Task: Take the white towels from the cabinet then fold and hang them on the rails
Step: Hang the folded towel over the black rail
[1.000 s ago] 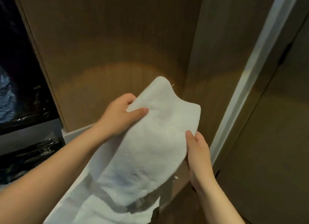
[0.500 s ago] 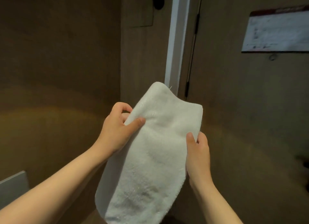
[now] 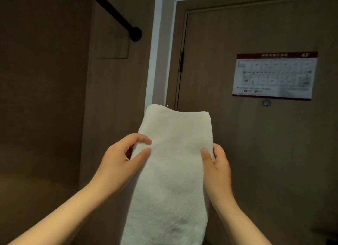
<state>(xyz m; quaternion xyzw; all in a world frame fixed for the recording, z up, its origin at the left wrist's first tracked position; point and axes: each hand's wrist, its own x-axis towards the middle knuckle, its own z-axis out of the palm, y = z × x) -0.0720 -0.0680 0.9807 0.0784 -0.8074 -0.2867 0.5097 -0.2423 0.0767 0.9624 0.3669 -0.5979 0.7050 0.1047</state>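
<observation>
We hold a white towel (image 3: 170,173) upright in front of us with both hands. Our left hand (image 3: 118,162) has its grip closed on the towel's left edge, thumb pressed on the near face and the index finger curled over just above it, with the other fingers hidden behind the cloth. Our right hand (image 3: 217,166) has its grip closed on the right edge at about the same height, thumb lying on the near face and the fingers wrapped round the back. The towel is folded into a long narrow band: its top edge stands above both hands, a little rounded and doubled at the right corner, with a loose thread sticking up near the left corner, and the rest hangs down between our forearms past the bottom of the view.

Behind the towel stands a brown door (image 3: 256,135), closed, with a dark hinge (image 3: 181,61) on its left side. A floor-plan notice (image 3: 274,75) with a red top band is fixed to the door, and a small round peephole (image 3: 266,102) sits just below it. A pale frame strip (image 3: 152,52) runs up beside the door. To the left, a black rail (image 3: 117,14) slants down to a round end mount (image 3: 135,34) on the brown wood panel (image 3: 109,98).
</observation>
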